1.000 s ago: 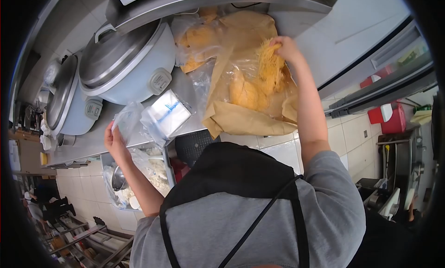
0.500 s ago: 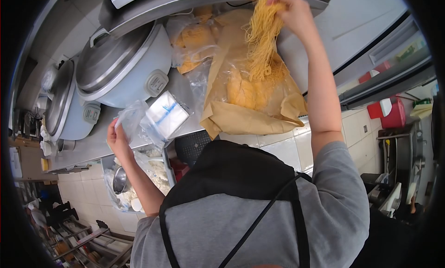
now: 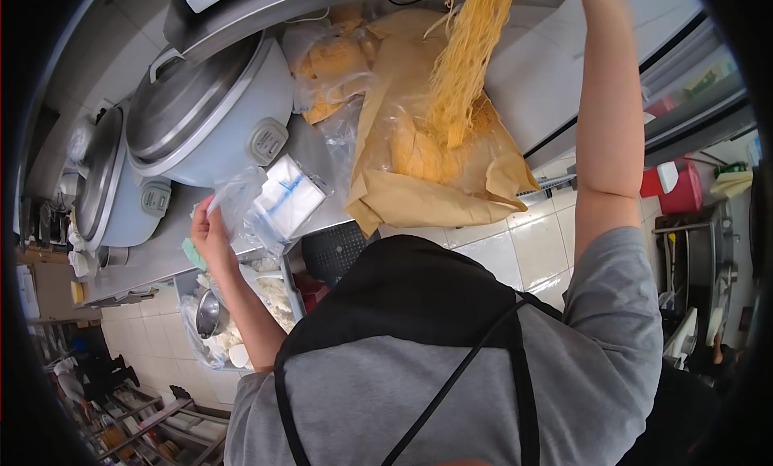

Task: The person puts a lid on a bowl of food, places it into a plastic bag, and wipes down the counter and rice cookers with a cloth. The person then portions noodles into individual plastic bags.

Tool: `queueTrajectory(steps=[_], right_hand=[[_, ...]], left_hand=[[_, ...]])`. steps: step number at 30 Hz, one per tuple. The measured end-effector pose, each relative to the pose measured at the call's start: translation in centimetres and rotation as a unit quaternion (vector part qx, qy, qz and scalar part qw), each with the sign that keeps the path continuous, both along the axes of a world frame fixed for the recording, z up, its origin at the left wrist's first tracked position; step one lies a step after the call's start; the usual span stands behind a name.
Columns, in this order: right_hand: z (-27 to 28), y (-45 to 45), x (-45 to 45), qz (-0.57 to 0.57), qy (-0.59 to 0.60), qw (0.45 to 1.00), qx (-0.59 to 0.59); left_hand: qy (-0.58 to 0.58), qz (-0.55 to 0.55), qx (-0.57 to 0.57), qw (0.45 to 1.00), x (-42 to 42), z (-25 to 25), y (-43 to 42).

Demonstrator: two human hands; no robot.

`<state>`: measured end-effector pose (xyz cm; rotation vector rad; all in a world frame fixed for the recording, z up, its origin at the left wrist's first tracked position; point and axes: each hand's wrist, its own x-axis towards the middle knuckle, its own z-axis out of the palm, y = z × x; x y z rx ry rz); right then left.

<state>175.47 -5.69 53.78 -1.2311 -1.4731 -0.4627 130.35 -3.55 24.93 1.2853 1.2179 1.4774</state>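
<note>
My left hand (image 3: pixel 211 236) is closed, fingertips pinching the edge of a clear plastic bag (image 3: pixel 235 198) over the counter's front edge. A pale green item (image 3: pixel 192 253) shows just beside that hand. Beyond the top edge my right hand is out of sight; only its raised forearm (image 3: pixel 608 87) shows. A long bundle of yellow noodles (image 3: pixel 471 55) hangs down from the top edge. Its lower end meets more noodles (image 3: pixel 427 153) on a plastic-lined brown paper bag (image 3: pixel 394 200), which lies open.
A stack of white plastic bags (image 3: pixel 287 198) lies beside the clear bag. Two large rice cookers (image 3: pixel 217 136) stand at the left. More bagged noodles (image 3: pixel 332 63) sit behind. Below the counter, a bin (image 3: pixel 298 285) holds white food and a metal bowl (image 3: pixel 212 314).
My right arm has risen and swung right, its hand leaving the view at the top. The noodle bundle has been drawn higher. My left hand still pinches the clear bag.
</note>
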Motion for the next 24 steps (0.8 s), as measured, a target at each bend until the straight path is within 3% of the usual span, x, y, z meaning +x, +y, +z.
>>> queueTrajectory(steps=[2,7,9,12,13,14,15,17,21,23,24], right_hand=[[-1.5,0.6,0.3,0.039,-0.068,0.995,-0.063],[-4.5,1.1,1.0,0.002,-0.109,0.993,-0.052],[-7.7,1.2,0.7,0.048,-0.076,0.982,-0.165],[-18.8,4.6,3.6,-0.035,-0.116,0.954,-0.275],[-21.6,5.0,3.2,-0.054,-0.057,0.935,-0.345],[-23.9,4.7,3.0,0.003,-0.016,0.926,-0.377],[-27.9,5.7,3.6,-0.035,-0.057,0.912,-0.406],[-34.9,7.3,5.3,-0.008,-0.076,0.860,-0.505],[-30.3,3.7,-0.7,-0.023,-0.079,0.831,-0.551],[-29.6,2.8,-2.4,0.019,-0.055,0.768,-0.638],[-29.7,2.3,-2.6,0.019,-0.054,0.769,-0.637]], left_hand=[[-0.004,-0.010,-0.014,1.000,0.1,0.0,0.0],[0.001,0.002,-0.014,1.000,0.6,0.4,0.0],[-0.003,-0.010,-0.016,1.000,0.7,0.3,0.0],[0.002,-0.020,-0.026,0.999,0.9,-0.1,-0.2],[0.010,-0.019,-0.033,0.999,1.0,-0.2,-0.2],[0.009,-0.017,-0.032,0.999,1.0,-0.2,-0.3],[0.009,-0.022,-0.031,0.999,1.0,-0.2,-0.3],[0.010,-0.026,-0.030,0.999,1.0,0.1,-0.3],[0.014,-0.019,-0.027,0.999,1.4,0.5,-0.5],[0.018,-0.016,-0.027,0.999,1.6,0.4,-0.6],[0.018,-0.021,-0.020,0.999,1.9,0.3,-0.7]])
